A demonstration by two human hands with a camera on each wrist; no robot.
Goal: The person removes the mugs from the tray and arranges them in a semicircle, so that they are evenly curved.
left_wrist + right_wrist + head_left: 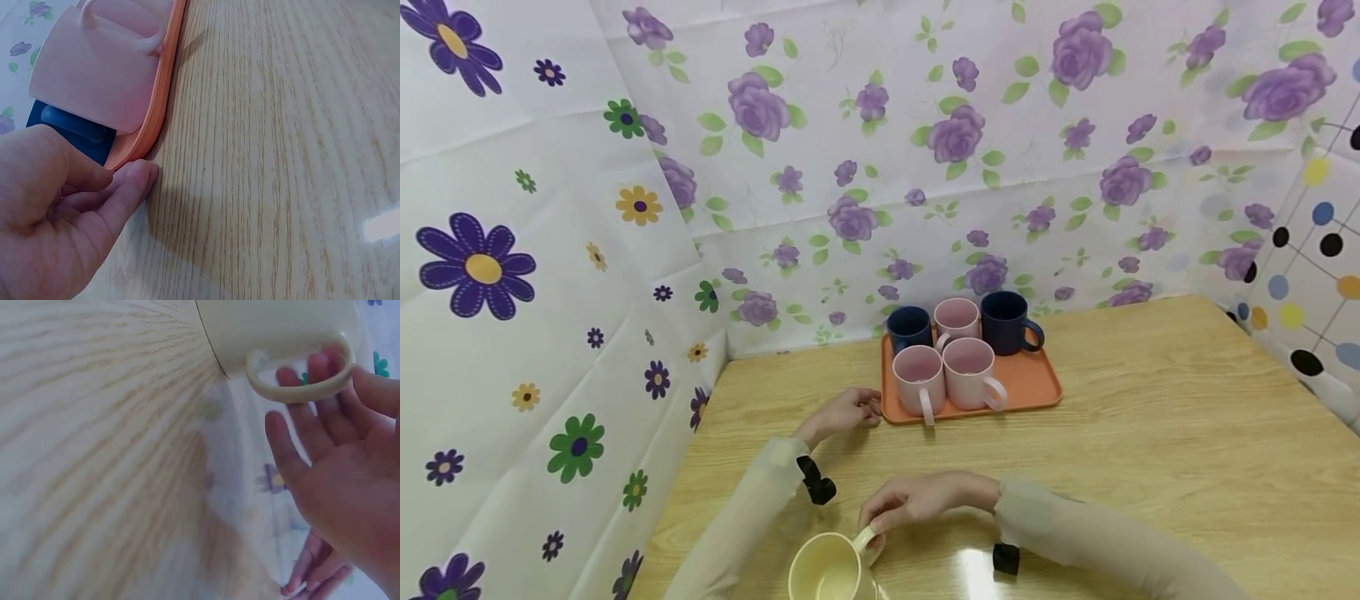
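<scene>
My right hand (921, 500) pinches the handle of a pale yellow mug (275, 325), which is near the table's front and cut off by the frame edge in the head view. In the right wrist view, fingers pass through the handle loop (300, 394) with the thumb against it. My left hand (846, 412) holds the left front corner of an orange tray (1026, 383), thumb and bent fingers at its rim. On the tray are three pink mugs, one a front pink mug (917, 375), and two dark blue mugs, the larger blue mug (1003, 321) at back right.
The wooden table (1150, 400) meets a rose-patterned cloth wall (880, 167) behind the tray. A flower-patterned cloth (550, 350) stands along the left, and a dotted cloth (1307, 275) along the right. Bare tray surface shows at its right end.
</scene>
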